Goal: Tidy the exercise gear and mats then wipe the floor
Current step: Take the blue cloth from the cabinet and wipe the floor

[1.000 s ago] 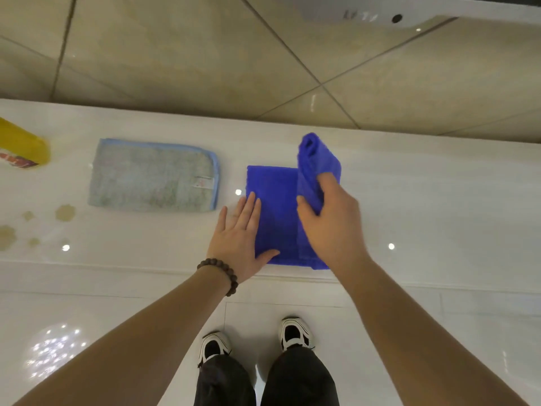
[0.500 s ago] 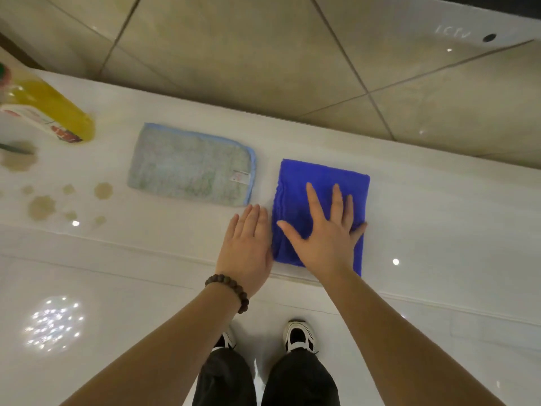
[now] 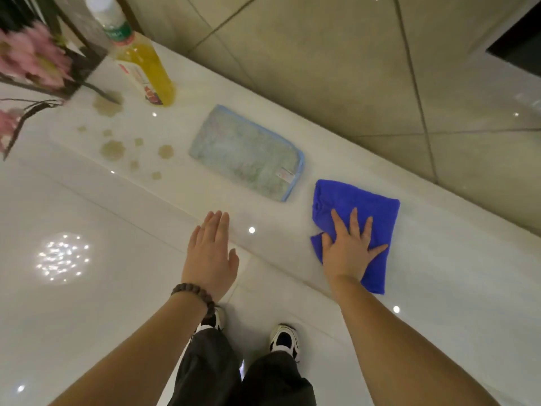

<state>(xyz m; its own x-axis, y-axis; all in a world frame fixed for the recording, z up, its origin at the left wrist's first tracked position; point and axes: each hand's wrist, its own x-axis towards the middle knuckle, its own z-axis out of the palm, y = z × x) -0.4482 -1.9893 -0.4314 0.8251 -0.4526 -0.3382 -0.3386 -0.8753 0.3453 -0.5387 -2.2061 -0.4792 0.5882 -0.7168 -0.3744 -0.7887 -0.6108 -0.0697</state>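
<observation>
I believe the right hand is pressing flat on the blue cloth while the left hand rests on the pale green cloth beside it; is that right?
Not quite. In the head view the right hand does press flat on the blue cloth, but the left hand is not on the pale green cloth: it is spread open over the bare white surface, apart from both cloths.

Both forearms bare, no sleeves visible. Left wrist: dark brown beaded bracelet (image 3: 195, 295), round beads. Legs: dark grey loose trousers (image 3: 243, 373). Feet: white sneakers with black panels, left sneaker (image 3: 215, 320), right sneaker (image 3: 285, 339). Hands bare, no gloves.
</observation>
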